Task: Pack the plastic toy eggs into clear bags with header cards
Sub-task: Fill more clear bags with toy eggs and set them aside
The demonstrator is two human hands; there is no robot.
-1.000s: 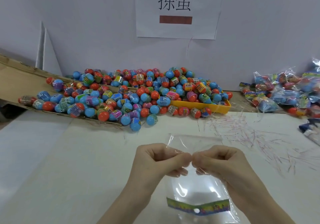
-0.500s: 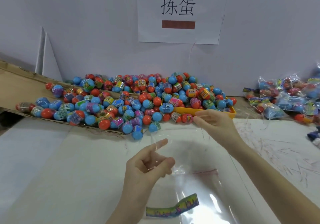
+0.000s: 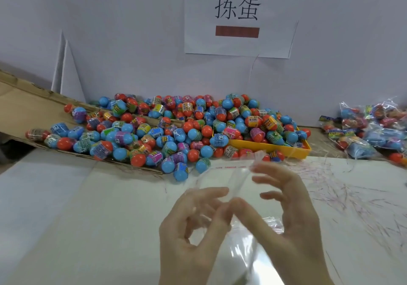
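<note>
Both hands met over the tabletop [image 3: 88, 218], left hand [image 3: 189, 225] and right hand [image 3: 286, 214] pinching a clear bag [image 3: 240, 256], its mouth pointing to twelve o'clock. The eggs [image 3: 176, 128] lay heaped at eleven o'clock, nearer the left hand.

Your left hand [image 3: 189, 229] is raised, palm turned inward, thumb and forefinger pinched together. Your right hand [image 3: 284, 209] is opposite it, thumb tip meeting the left grip, remaining fingers [image 3: 264, 170] spread and slightly curled. Both forearms enter from below.
</note>
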